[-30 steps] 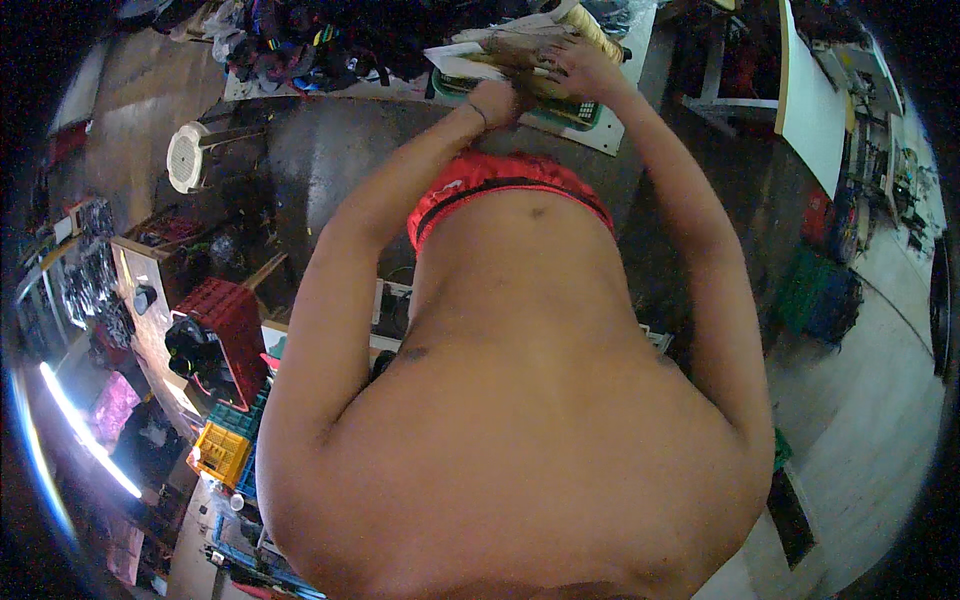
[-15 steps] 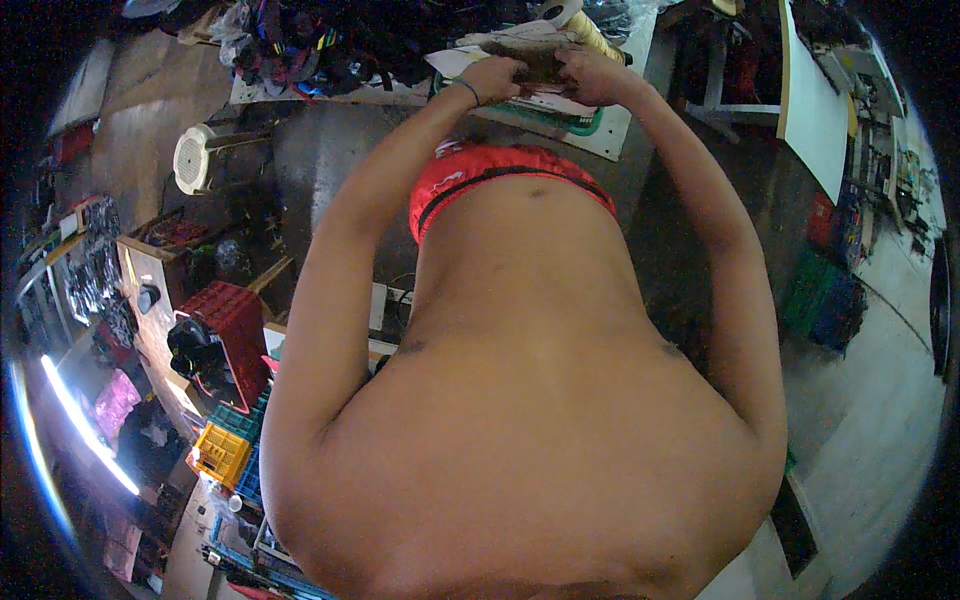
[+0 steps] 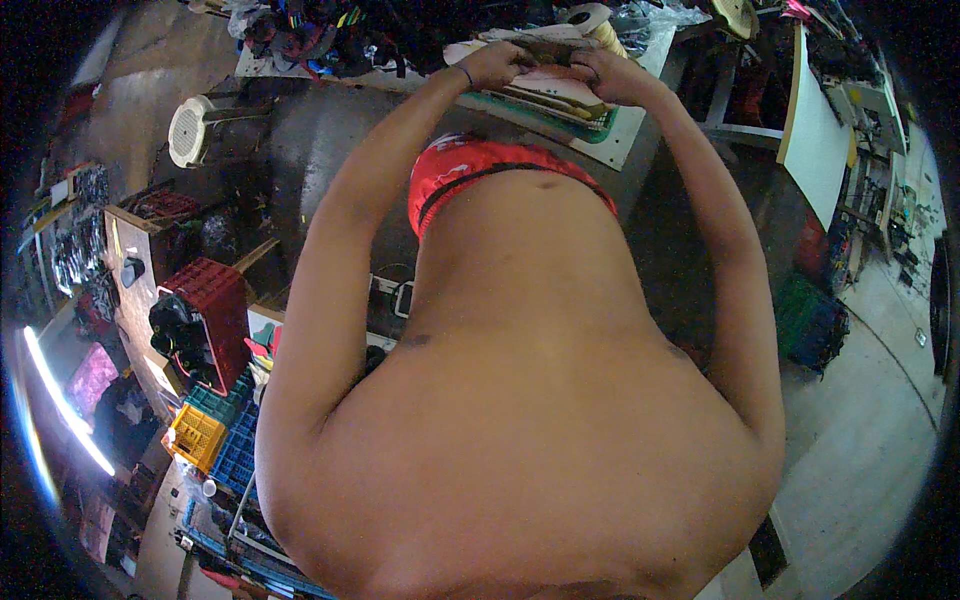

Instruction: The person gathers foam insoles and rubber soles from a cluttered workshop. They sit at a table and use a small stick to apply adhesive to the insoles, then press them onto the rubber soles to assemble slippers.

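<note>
At the top of the view both hands reach forward over a green basket (image 3: 604,130) with several flat, pale, sheet-like pieces (image 3: 560,90) stacked in it. My left hand (image 3: 496,66) has its fingers curled at the left edge of a flat brownish-white piece (image 3: 553,50). On the other side of that piece, my right hand (image 3: 614,78) pinches its edge, with a ring-like band on one finger. Exactly what the piece is cannot be made out. A dark band circles my left wrist. The basket rests on a pale tabletop (image 3: 630,140).
Behind the hands lie a cone of yellowish thread (image 3: 606,36), clear plastic (image 3: 655,18) and a dark heap of straps (image 3: 320,30). A white stool (image 3: 188,132) stands left. Red (image 3: 212,310) and yellow (image 3: 197,436) crates sit lower left. A white panel (image 3: 815,135) stands right.
The view has shifted slightly. The brown piece between my hands now sits flatter, and more of the pale stack and basket shows beneath. My right hand has moved a little to the right.
</note>
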`<state>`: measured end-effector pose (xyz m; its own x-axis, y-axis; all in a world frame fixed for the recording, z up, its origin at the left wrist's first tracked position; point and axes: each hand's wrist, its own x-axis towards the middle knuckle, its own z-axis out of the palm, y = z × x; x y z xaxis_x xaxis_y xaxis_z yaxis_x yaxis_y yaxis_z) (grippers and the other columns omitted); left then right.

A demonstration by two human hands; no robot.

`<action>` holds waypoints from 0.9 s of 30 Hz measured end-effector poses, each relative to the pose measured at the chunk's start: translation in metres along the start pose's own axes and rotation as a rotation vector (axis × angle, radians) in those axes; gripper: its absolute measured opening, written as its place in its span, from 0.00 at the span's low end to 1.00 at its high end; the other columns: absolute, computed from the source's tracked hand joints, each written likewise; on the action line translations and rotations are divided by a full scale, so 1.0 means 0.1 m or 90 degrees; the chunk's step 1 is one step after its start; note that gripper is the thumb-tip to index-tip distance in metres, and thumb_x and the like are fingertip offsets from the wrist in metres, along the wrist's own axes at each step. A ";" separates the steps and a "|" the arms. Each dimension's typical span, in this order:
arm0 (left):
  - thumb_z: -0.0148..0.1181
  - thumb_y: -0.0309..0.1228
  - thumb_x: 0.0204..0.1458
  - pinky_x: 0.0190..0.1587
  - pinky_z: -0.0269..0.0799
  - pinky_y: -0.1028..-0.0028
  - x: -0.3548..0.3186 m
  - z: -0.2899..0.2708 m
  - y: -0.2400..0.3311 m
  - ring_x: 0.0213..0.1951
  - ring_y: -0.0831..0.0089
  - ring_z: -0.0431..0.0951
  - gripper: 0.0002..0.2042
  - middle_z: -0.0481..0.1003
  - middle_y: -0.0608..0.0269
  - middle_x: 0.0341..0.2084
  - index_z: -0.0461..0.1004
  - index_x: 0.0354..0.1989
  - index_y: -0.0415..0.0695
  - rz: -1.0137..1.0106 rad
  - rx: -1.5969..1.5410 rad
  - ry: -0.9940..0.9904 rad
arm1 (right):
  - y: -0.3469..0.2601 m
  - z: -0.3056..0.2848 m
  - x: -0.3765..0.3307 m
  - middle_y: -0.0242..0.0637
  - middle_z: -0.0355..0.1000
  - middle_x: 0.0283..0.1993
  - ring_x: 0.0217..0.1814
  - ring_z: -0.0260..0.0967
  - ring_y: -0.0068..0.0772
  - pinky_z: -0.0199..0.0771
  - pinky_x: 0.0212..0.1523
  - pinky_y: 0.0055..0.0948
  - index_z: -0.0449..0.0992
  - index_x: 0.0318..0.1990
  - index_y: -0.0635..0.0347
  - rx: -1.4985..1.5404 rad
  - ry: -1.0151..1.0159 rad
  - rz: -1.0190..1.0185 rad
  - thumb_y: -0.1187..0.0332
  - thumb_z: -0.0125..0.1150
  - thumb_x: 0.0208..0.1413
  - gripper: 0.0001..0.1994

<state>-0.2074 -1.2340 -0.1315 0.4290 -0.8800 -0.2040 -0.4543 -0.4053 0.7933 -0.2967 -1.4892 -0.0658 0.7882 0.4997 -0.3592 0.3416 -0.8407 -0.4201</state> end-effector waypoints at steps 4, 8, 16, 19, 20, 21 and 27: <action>0.56 0.32 0.59 0.55 0.74 0.62 0.01 0.03 -0.04 0.46 0.56 0.82 0.15 0.82 0.48 0.44 0.80 0.51 0.41 0.040 0.025 0.035 | -0.15 -0.06 -0.09 0.53 0.73 0.58 0.62 0.69 0.57 0.70 0.63 0.44 0.68 0.64 0.60 -0.011 -0.008 0.037 0.68 0.72 0.49 0.32; 0.56 0.31 0.59 0.54 0.74 0.62 0.01 0.03 -0.09 0.46 0.55 0.82 0.15 0.82 0.48 0.44 0.80 0.51 0.41 0.041 0.043 0.026 | -0.13 0.01 -0.11 0.51 0.72 0.60 0.64 0.68 0.56 0.69 0.65 0.44 0.65 0.68 0.55 -0.029 0.016 0.028 0.67 0.73 0.47 0.37; 0.56 0.33 0.60 0.50 0.76 0.57 -0.07 0.04 0.03 0.45 0.49 0.82 0.16 0.82 0.48 0.43 0.76 0.55 0.42 0.068 0.090 0.068 | 0.21 0.31 0.00 0.53 0.74 0.56 0.60 0.71 0.56 0.72 0.62 0.46 0.69 0.63 0.58 -0.028 0.131 -0.054 0.68 0.64 0.55 0.27; 0.55 0.33 0.60 0.45 0.79 0.53 -0.26 0.16 0.19 0.42 0.46 0.82 0.17 0.78 0.48 0.49 0.72 0.57 0.45 0.007 0.173 0.152 | 0.11 0.26 -0.03 0.55 0.76 0.50 0.54 0.74 0.59 0.74 0.58 0.49 0.70 0.61 0.59 0.003 0.147 0.046 0.67 0.61 0.56 0.24; 0.55 0.33 0.61 0.43 0.80 0.52 -0.35 0.24 0.25 0.40 0.45 0.82 0.17 0.76 0.48 0.51 0.71 0.57 0.46 0.019 0.208 0.221 | 0.06 0.23 -0.03 0.56 0.77 0.49 0.52 0.74 0.60 0.75 0.56 0.51 0.71 0.60 0.60 0.015 0.161 0.074 0.67 0.60 0.57 0.23; 0.55 0.33 0.61 0.41 0.81 0.51 -0.42 0.29 0.29 0.39 0.44 0.82 0.17 0.74 0.48 0.53 0.71 0.58 0.47 0.007 0.235 0.258 | 0.01 0.20 -0.03 0.57 0.77 0.48 0.52 0.75 0.60 0.75 0.55 0.51 0.71 0.61 0.60 0.004 0.158 0.091 0.66 0.59 0.57 0.23; 0.58 0.36 0.59 0.40 0.82 0.52 -0.51 0.40 0.25 0.38 0.45 0.83 0.18 0.71 0.41 0.54 0.73 0.55 0.41 0.067 0.238 0.110 | -0.02 0.17 -0.03 0.58 0.77 0.46 0.49 0.76 0.60 0.76 0.53 0.52 0.68 0.63 0.60 -0.044 0.166 0.106 0.62 0.58 0.61 0.24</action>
<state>-0.2721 -1.2091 -0.1247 0.4753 -0.8798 -0.0088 -0.7405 -0.4054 0.5361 -0.3086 -1.4853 -0.0783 0.9378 0.2917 -0.1883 0.2244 -0.9231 -0.3122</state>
